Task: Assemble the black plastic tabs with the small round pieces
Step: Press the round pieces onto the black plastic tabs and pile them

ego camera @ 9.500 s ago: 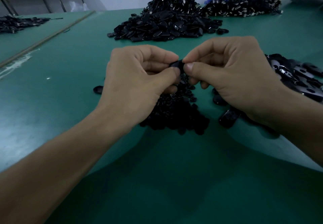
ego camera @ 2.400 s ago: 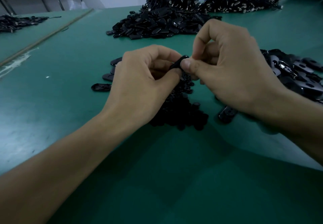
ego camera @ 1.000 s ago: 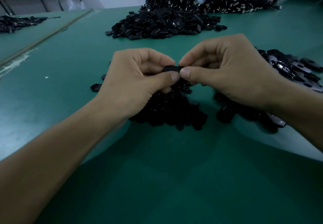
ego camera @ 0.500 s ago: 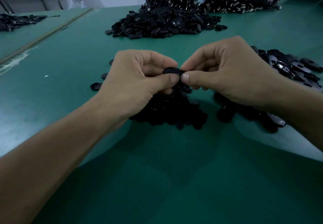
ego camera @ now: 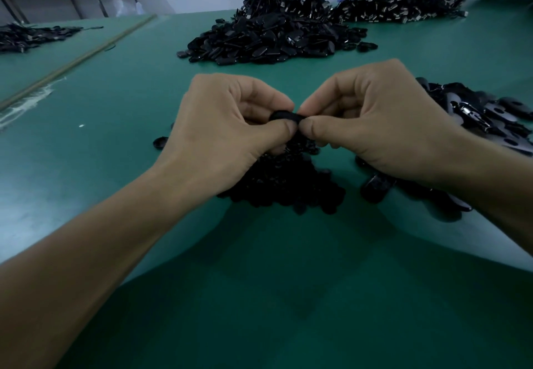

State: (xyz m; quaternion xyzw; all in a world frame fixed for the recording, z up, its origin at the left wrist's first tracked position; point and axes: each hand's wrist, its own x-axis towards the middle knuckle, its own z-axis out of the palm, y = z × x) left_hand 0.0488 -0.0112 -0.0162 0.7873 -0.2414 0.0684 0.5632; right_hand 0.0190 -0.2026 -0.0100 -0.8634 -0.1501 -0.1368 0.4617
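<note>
Both hands raised just above the green table (ego camera: 259, 296), meeting mid-frame; left hand (ego camera: 227, 135) pinches one end of a black tab (ego camera: 284, 115) between thumb and curled forefinger; right hand (ego camera: 375, 126) pinches the other end likewise, thumb tips almost touching; tab lies roughly level between them, over the heap of small round pieces (ego camera: 288, 190); loose tabs (ego camera: 476, 115) piled near the right wrist; far heap (ego camera: 274, 40) of dark parts well apart at the back. Whether a round piece already sits in the tab cannot be told; the thumbs hide the joint. Judged step: pressing the round piece home. To do it well: back the tab from beneath with both forefingers so it does not bow; centre the piece over its seat before loading it, since a tilted piece would likely jam or skip out into the heap below; press squarely with the thumb pad, not the nail; feel for the seat, then check both faces for flushness before setting the tab aside.
</note>
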